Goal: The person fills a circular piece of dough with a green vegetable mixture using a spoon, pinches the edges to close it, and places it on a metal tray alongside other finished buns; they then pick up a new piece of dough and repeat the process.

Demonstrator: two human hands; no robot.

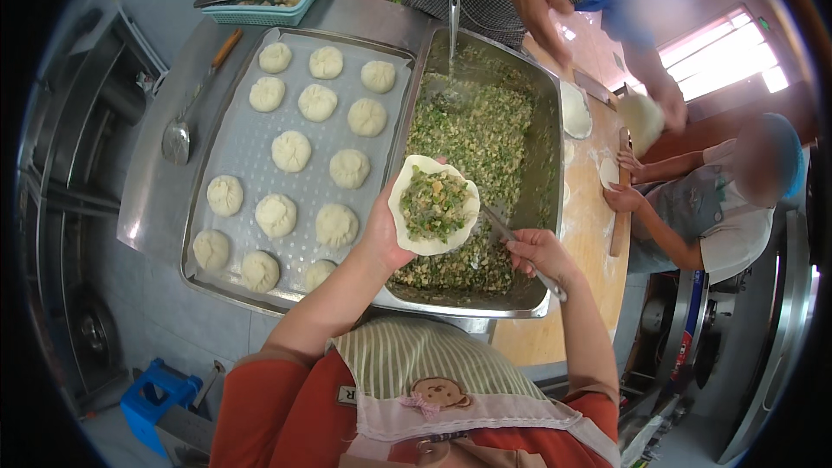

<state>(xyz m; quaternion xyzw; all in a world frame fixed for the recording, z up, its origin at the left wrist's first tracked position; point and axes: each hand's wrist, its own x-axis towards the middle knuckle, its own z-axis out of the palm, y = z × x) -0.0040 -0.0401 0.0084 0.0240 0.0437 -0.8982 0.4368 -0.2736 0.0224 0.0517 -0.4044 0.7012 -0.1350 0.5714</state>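
Note:
A round dough wrapper (398,198) heaped with chopped green filling (434,203) rests in my left hand (382,227), its rim curling up around the mound. My right hand (539,253) grips the handle of a metal spoon (551,285); the spoon's tip is beside the wrapper's edge and partly hidden. Both hands are above a deep steel pan (552,162) of the same filling. To its left is a sheet tray (227,123) lined with perforated paper, bearing several pleated buns (290,151). My left forearm covers part of one bun near the tray's front edge.
A second spoon (454,19) stands in the pan's far end. A spatula (177,136) and a turquoise basket (312,0) are at the left. A co-worker at the far side handles dough (640,118); another holds a rolling pin (623,208) on the wooden board (595,260). A blue stool (156,396) stands below.

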